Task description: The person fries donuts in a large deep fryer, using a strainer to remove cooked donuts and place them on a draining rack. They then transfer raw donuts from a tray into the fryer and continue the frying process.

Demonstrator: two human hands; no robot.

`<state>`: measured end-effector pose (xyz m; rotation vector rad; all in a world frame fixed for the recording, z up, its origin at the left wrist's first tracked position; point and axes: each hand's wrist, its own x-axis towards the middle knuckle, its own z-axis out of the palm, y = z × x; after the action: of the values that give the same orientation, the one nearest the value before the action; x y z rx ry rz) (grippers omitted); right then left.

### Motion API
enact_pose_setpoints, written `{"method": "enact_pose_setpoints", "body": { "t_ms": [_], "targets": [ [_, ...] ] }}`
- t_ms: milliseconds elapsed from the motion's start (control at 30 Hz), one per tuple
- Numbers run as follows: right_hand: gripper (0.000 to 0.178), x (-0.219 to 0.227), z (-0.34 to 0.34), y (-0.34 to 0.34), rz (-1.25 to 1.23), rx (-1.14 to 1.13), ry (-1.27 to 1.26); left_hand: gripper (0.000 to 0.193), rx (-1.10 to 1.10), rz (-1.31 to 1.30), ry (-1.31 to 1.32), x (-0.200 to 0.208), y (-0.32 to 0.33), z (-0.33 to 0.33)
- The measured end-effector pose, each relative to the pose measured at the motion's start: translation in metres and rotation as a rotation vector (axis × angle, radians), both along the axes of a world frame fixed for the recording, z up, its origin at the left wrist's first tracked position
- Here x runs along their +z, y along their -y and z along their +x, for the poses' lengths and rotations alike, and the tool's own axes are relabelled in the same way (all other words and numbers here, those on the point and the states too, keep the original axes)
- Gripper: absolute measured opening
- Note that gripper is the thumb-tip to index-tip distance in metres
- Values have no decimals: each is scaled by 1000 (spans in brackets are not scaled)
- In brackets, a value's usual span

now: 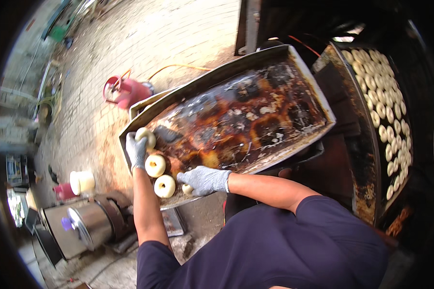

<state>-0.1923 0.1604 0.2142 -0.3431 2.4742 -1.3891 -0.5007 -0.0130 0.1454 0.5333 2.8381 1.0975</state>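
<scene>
Head view: pale dough rings (157, 168) sit left of centre, at one end of the scorched tray (212, 130). The left hand (137, 150) and right hand (203, 179) each touch one; whether either grip is closed cannot be told. Hard squeezing could dent them.

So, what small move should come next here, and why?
Probably the gloved right hand should settle the partly hidden dough piece by its fingers onto the metal tray, lined up with the two uncovered dough rings, because those lie side by side at the tray's left end, right next to it.
</scene>
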Motion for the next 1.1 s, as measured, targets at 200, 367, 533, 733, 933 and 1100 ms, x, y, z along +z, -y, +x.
{"method": "enact_pose_setpoints", "body": {
  "t_ms": [200,367,533,733,933,1100],
  "targets": [
    [45,28,130,-126,10,-657,-395,64,-447,310,-117,90,-202,110],
    [29,80,363,-253,236,-1594,-464,58,-1035,396,72,150,-423,349],
    [29,55,603,-318,795,-2126,-347,41,-1690,458,109,151,-584,625],
    [25,-4,728,-383,874,-2073,243,34,-2099,234,-138,54,-702,839],
    [37,-33,761,-380,1056,-2287,357,44,-1992,229,-365,53,-707,883],
    [30,-26,678,-325,876,-2482,-344,35,-1838,530,11,105,-641,749]
  ]
}}
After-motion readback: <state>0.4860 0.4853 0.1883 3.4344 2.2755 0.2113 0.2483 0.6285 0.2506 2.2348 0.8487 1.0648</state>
